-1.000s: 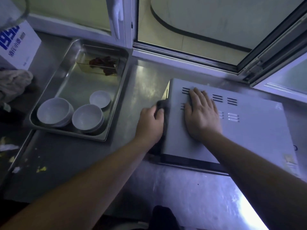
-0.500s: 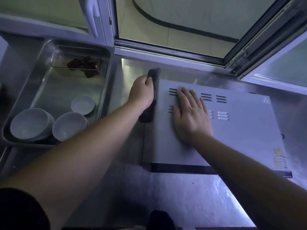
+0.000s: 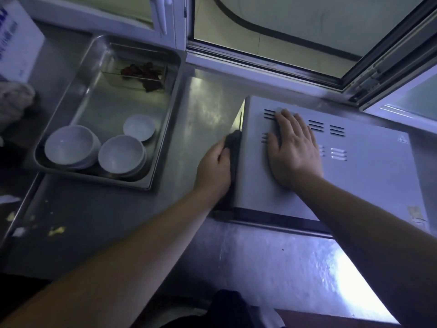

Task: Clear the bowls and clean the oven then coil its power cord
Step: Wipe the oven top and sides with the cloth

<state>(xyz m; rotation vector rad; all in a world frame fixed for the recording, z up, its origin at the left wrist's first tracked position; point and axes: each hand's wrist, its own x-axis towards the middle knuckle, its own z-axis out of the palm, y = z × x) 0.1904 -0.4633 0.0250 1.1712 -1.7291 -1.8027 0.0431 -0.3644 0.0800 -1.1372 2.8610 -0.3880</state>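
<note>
Head view: the right hand (image 3: 294, 150) lies flat on the boxy grey metal oven (image 3: 369, 176) on the steel desk (image 3: 208, 114), bracing a rigid, probably heavy case, while the left hand (image 3: 214, 171) grips a soft dark cloth (image 3: 233, 147) against its side.

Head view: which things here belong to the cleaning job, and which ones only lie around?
Part of the job:
oven, steadied by the flat right hand
dark cloth, held by the left hand against the oven's left side
white bowls in the metal tray

Just lying about:
white box
crumpled rag
food scraps on the counter
</note>
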